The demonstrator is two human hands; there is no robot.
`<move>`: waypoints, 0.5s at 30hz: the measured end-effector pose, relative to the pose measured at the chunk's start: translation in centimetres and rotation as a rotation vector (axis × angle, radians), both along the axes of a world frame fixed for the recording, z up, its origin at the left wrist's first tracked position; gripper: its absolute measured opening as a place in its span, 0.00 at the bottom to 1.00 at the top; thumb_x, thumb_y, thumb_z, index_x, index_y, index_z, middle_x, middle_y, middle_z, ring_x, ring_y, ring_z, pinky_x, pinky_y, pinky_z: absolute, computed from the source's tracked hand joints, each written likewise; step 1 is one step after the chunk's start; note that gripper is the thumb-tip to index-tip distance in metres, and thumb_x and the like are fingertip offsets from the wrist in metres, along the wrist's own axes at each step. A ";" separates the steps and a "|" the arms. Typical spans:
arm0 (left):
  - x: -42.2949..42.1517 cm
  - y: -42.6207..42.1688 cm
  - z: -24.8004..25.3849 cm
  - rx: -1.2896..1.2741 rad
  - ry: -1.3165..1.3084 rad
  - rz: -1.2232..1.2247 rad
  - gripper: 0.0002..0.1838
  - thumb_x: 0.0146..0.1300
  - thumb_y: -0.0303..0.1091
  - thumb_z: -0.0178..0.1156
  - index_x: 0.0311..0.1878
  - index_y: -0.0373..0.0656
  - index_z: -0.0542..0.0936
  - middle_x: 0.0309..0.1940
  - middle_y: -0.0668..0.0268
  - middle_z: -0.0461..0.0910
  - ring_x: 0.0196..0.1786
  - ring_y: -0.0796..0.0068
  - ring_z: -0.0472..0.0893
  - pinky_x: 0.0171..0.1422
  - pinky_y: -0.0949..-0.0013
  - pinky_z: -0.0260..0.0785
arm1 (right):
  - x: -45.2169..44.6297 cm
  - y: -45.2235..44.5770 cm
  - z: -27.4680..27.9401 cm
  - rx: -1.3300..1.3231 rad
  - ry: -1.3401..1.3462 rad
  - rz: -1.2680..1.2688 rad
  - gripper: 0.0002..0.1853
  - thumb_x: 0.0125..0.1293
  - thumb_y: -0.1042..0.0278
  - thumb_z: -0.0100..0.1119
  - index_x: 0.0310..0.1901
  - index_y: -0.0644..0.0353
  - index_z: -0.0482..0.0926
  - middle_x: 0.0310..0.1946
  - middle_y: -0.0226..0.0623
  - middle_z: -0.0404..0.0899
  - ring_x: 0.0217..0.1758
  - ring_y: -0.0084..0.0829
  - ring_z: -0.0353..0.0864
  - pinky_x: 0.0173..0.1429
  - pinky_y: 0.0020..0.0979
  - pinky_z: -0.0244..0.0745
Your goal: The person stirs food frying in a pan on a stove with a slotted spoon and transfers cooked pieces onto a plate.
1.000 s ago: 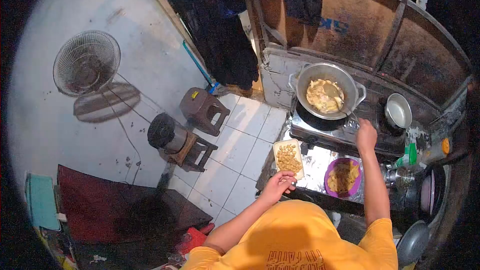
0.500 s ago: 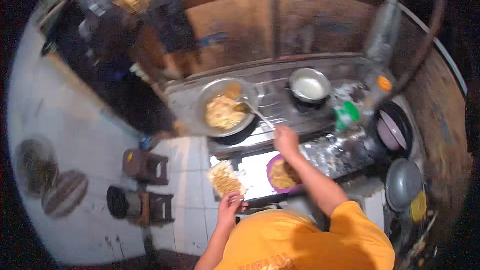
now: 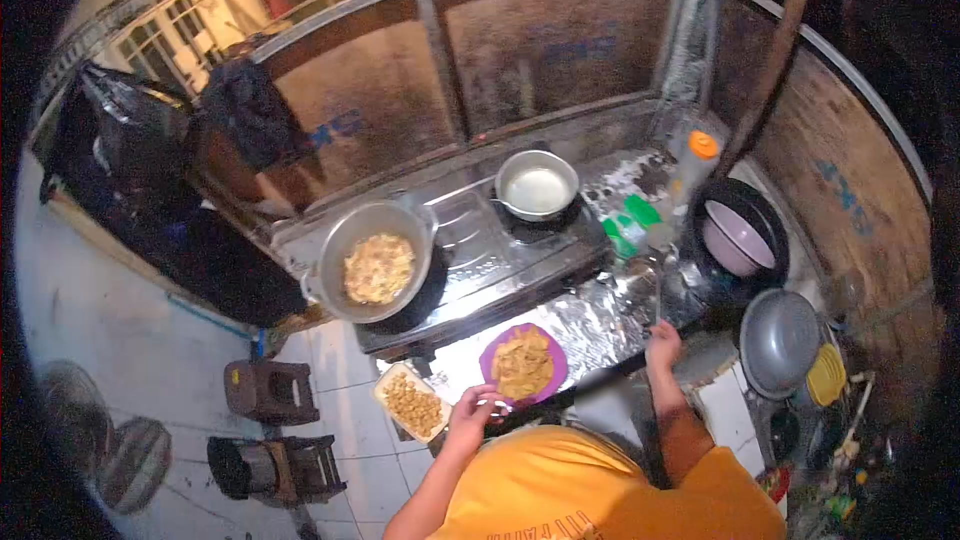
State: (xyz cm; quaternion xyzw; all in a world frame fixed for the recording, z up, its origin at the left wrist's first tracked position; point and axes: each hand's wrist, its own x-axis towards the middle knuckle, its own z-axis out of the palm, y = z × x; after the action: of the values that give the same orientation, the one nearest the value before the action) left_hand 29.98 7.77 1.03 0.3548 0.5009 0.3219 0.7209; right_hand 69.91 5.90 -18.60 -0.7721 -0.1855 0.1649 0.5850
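Observation:
My right hand (image 3: 662, 348) is closed around the handle of a long-handled metal spoon (image 3: 657, 292), held upright over the foil-covered counter at the right; its head is blurred. My left hand (image 3: 474, 418), fingers loosely bent and partly apart, is at the near edge of a purple plate (image 3: 486, 360) heaped with brownish-yellow food (image 3: 524, 364). Whether it touches the rim I cannot tell. Left of that hand lies a cream tray (image 3: 384, 382) of small tan pieces (image 3: 414, 406). A large metal pot (image 3: 335, 240) holds pale frying food (image 3: 379, 268).
A smaller pot (image 3: 537, 186) with pale liquid sits on the stove (image 3: 468, 285). To the right are a green-and-clear container (image 3: 630, 228), an orange-capped bottle (image 3: 699, 162), a pink bowl (image 3: 738, 238) inside a black basin, and a grey basin (image 3: 780, 345). Stools (image 3: 268, 390) stand at left.
My right hand has moved the spoon out of the large pot, rightward over the foil. My left hand now sits nearer the purple plate. The view has shifted to the right.

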 end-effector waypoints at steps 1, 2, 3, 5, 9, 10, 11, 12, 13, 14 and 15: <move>0.0 0.1 -0.1 0.026 0.015 -0.028 0.15 0.66 0.27 0.51 0.55 0.39 0.69 0.43 0.65 0.77 0.40 0.74 0.79 0.43 0.72 0.71 | 0.2 0.1 -0.4 -0.023 0.099 -0.059 0.20 0.52 0.88 0.52 0.49 0.67 0.75 0.37 0.38 0.79 0.40 0.28 0.78 0.48 0.25 0.72; -0.2 0.0 -0.4 0.030 0.026 -0.007 0.15 0.66 0.27 0.51 0.55 0.39 0.69 0.43 0.65 0.77 0.40 0.74 0.79 0.43 0.72 0.71 | -0.1 -0.1 -1.0 -0.020 0.110 -0.037 0.20 0.52 0.88 0.52 0.49 0.67 0.75 0.37 0.38 0.79 0.40 0.28 0.78 0.48 0.25 0.72; -0.4 0.0 -0.8 0.037 0.025 0.002 0.14 0.66 0.29 0.52 0.54 0.39 0.70 0.43 0.63 0.78 0.40 0.72 0.79 0.43 0.71 0.72 | -0.2 -0.1 -1.5 0.087 0.082 -0.052 0.18 0.55 0.86 0.53 0.49 0.67 0.75 0.38 0.39 0.79 0.41 0.28 0.77 0.49 0.25 0.71; -0.6 0.2 -0.7 0.055 0.022 0.028 0.13 0.67 0.31 0.53 0.53 0.39 0.70 0.43 0.60 0.78 0.40 0.70 0.80 0.44 0.69 0.72 | -0.9 1.4 -0.4 0.206 0.054 -0.049 0.17 0.57 0.84 0.55 0.50 0.68 0.75 0.38 0.39 0.79 0.42 0.27 0.77 0.51 0.26 0.71; -2.2 -0.4 -0.8 0.040 0.031 0.084 0.14 0.67 0.32 0.54 0.54 0.40 0.70 0.44 0.61 0.78 0.41 0.69 0.80 0.44 0.69 0.72 | -7.9 4.7 11.4 0.044 -0.031 0.321 0.12 0.64 0.75 0.56 0.49 0.64 0.77 0.38 0.35 0.79 0.41 0.25 0.77 0.46 0.27 0.71; -2.6 -0.4 -0.8 0.027 0.029 0.108 0.14 0.67 0.30 0.52 0.54 0.40 0.70 0.44 0.63 0.77 0.41 0.71 0.79 0.43 0.71 0.71 | -9.3 6.0 12.5 0.009 -0.278 0.408 0.12 0.63 0.75 0.57 0.48 0.63 0.78 0.38 0.36 0.80 0.42 0.27 0.78 0.46 0.28 0.72; -3.2 -0.5 -0.9 0.016 0.026 0.132 0.14 0.67 0.29 0.50 0.54 0.39 0.69 0.45 0.64 0.77 0.41 0.73 0.79 0.43 0.73 0.70 | -10.7 7.2 13.6 -0.023 -0.527 0.488 0.12 0.62 0.74 0.57 0.47 0.61 0.78 0.38 0.37 0.80 0.42 0.30 0.79 0.46 0.29 0.73; -3.8 -0.8 -1.0 0.024 0.025 0.150 0.14 0.67 0.29 0.50 0.54 0.39 0.69 0.45 0.64 0.77 0.41 0.73 0.79 0.43 0.73 0.70 | -13.2 8.8 17.0 -0.006 -0.570 0.607 0.11 0.61 0.73 0.56 0.46 0.58 0.79 0.38 0.39 0.80 0.41 0.38 0.79 0.45 0.35 0.74; -5.0 -1.0 -1.0 0.053 0.023 0.184 0.15 0.67 0.30 0.52 0.55 0.39 0.69 0.44 0.62 0.77 0.41 0.71 0.80 0.43 0.71 0.71 | -16.3 11.1 20.6 0.026 -0.620 0.739 0.11 0.59 0.71 0.55 0.44 0.54 0.80 0.38 0.40 0.79 0.40 0.46 0.79 0.44 0.40 0.74; -5.8 -1.3 -1.2 0.072 0.022 0.200 0.16 0.66 0.32 0.53 0.55 0.38 0.68 0.43 0.61 0.78 0.41 0.68 0.80 0.43 0.68 0.72 | -18.0 12.8 21.0 0.057 -0.729 0.766 0.10 0.60 0.70 0.54 0.43 0.55 0.80 0.37 0.40 0.79 0.40 0.45 0.79 0.44 0.40 0.75; -6.5 -1.6 -1.0 0.083 0.019 0.213 0.16 0.66 0.32 0.53 0.55 0.38 0.68 0.43 0.61 0.78 0.41 0.68 0.80 0.43 0.68 0.72 | -19.5 14.5 21.4 0.091 -0.839 0.785 0.09 0.60 0.69 0.52 0.41 0.56 0.80 0.36 0.40 0.79 0.39 0.45 0.79 0.43 0.40 0.75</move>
State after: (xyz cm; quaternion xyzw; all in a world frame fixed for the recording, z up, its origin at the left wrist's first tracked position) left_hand 23.43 6.15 0.02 0.3321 0.5288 0.4135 0.6627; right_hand 50.42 20.37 2.75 -0.6187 -0.6814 0.0411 0.3887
